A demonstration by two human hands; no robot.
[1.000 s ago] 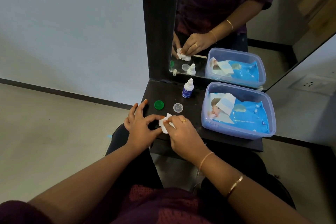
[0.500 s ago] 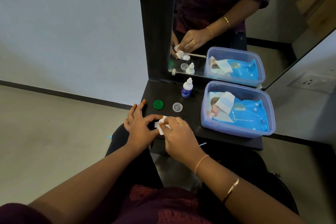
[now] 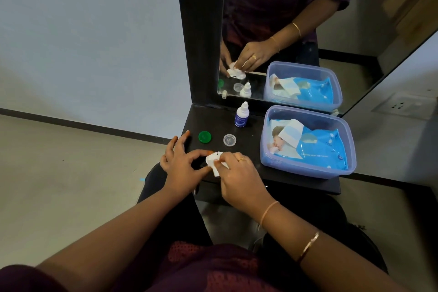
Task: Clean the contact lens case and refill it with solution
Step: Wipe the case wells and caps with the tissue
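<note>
Contact lens case [image 3: 210, 158] sat pinched in left hand [image 3: 182, 166]; right hand [image 3: 239, 175] pinched a white wipe [image 3: 216, 171] over dark surface [image 3: 251, 152], mirror [image 3: 331, 59] at 12 o'clock.

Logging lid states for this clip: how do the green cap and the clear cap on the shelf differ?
The green cap is opaque; the clear cap is see-through, showing the dark shelf beneath. The green cap lies to the left, nearer the left hand; the clear cap lies to the right, nearer the solution bottle. Both are round, lie flat, apart and untouched.
</note>
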